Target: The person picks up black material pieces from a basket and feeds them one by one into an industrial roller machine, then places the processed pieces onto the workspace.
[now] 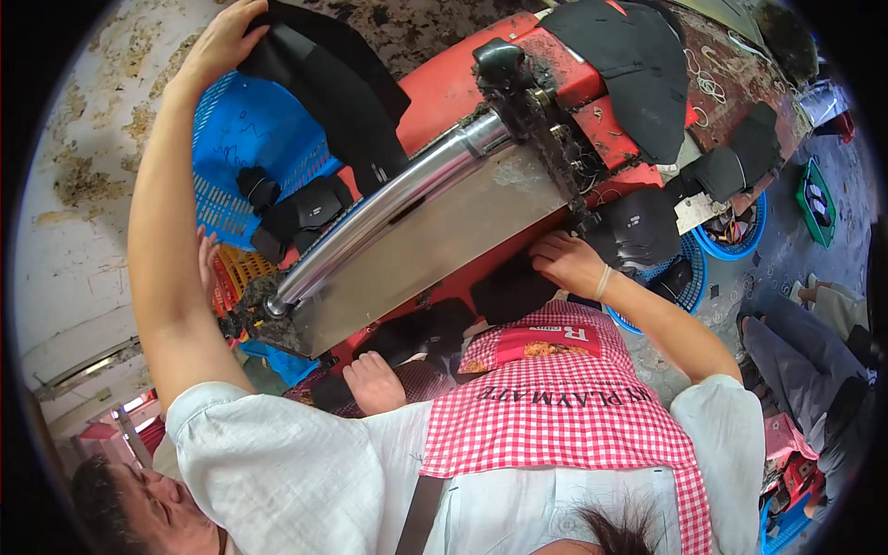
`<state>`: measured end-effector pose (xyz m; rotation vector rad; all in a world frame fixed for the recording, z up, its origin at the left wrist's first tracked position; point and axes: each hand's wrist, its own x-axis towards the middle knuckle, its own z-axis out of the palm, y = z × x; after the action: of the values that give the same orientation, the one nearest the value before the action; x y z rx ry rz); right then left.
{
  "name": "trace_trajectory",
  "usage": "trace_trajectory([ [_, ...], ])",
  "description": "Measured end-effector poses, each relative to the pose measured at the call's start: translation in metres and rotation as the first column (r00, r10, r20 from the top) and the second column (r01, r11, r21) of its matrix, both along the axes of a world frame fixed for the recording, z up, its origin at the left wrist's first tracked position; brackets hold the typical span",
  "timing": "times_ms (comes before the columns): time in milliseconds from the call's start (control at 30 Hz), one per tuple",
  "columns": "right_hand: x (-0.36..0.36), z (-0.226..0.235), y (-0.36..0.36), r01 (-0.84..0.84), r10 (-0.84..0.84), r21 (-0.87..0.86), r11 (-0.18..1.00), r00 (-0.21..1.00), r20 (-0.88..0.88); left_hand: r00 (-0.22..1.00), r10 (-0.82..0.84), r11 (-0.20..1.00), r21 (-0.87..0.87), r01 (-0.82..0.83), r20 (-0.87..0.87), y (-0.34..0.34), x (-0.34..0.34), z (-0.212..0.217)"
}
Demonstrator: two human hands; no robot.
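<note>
Reaching far out to the upper left, my left hand (220,42) pinches the edge of a large, limp black sheet (324,83). The sheet hangs over a blue basket and runs down to a shiny metal roller (398,199) on a red machine (453,69). In front of the roller slopes a flat metal plate (453,236). At the machine's near edge my right hand (575,266), with bent fingers, grips the corner of another black piece (511,291). More black pieces (421,328) lie along that edge, partly hidden by my apron.
A co-worker at the lower left has one hand (375,381) near the front edge and another (207,261) by the blue basket (245,129). Black pieces (629,74) lie on the machine's right end, others (638,227) below. Blue baskets (735,231) stand on the floor, right.
</note>
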<state>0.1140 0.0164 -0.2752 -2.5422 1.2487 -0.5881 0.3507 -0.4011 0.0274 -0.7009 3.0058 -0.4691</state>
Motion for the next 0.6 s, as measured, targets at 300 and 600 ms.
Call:
trace_trajectory([
  [300, 0.036, 0.106, -0.014, 0.198, -0.571, 0.598, 0.777, 0.623, 0.535, 0.982, -0.128, 0.969, 0.194, 0.154, -0.137, 0.050, -0.020, -0.068],
  [600, 0.081, 0.077, 0.008, -0.230, -0.674, 0.724, 0.651, 0.264, 0.690, 0.988, 0.139, 0.503, 0.854, -0.134, 0.074, 0.147, -0.018, -0.151],
])
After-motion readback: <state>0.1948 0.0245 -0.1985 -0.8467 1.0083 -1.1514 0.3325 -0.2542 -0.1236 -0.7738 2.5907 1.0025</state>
